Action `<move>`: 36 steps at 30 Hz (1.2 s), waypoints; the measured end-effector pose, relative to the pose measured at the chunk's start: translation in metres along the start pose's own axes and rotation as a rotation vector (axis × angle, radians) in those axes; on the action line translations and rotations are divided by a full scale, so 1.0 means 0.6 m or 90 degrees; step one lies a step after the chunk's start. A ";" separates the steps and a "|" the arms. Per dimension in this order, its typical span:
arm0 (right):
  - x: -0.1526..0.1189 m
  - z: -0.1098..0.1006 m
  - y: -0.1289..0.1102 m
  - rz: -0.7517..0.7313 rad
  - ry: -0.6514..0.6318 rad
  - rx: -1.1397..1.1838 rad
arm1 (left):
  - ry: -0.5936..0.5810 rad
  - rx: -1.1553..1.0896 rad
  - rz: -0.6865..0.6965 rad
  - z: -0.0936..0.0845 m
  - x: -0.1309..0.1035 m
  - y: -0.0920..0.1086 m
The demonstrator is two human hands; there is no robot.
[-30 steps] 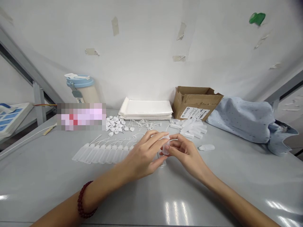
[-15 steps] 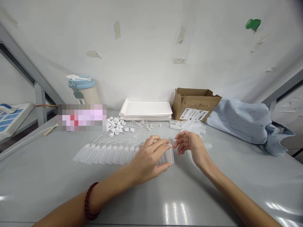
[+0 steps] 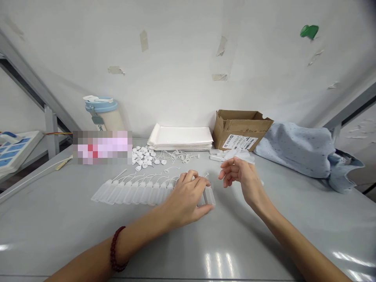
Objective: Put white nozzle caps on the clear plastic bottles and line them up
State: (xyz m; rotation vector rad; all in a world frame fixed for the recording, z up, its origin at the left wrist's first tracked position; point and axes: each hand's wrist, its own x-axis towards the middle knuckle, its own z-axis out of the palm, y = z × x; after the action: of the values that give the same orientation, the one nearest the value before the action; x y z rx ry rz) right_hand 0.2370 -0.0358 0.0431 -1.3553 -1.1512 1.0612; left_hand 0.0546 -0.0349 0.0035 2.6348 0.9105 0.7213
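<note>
Left hand, half open, end tube held lengthwise between thumb and fingertips, between the tabletop's front and back edges; right hand, loosely curled, empty; likely hazard: sideways nudge skewing adjoining tubes.

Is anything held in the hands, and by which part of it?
The left hand holds the tube at the right end of the row by its two ends, thumb near, fingertips far. The right hand looks empty.
</note>
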 end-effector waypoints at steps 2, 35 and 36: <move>0.001 -0.002 -0.001 -0.005 0.001 -0.004 | -0.004 0.007 -0.003 0.001 -0.001 -0.001; 0.032 -0.060 -0.010 -0.056 0.043 -0.830 | -0.060 0.035 -0.015 -0.017 -0.003 0.006; 0.033 -0.066 -0.012 -0.039 0.043 -0.907 | -0.045 0.023 -0.026 -0.022 -0.001 0.005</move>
State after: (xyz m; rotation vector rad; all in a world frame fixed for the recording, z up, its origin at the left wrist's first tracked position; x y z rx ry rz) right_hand 0.2785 -0.0222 0.0539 -2.3182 -1.9829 -0.0335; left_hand 0.0490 -0.0364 0.0155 2.6468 0.9640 0.6036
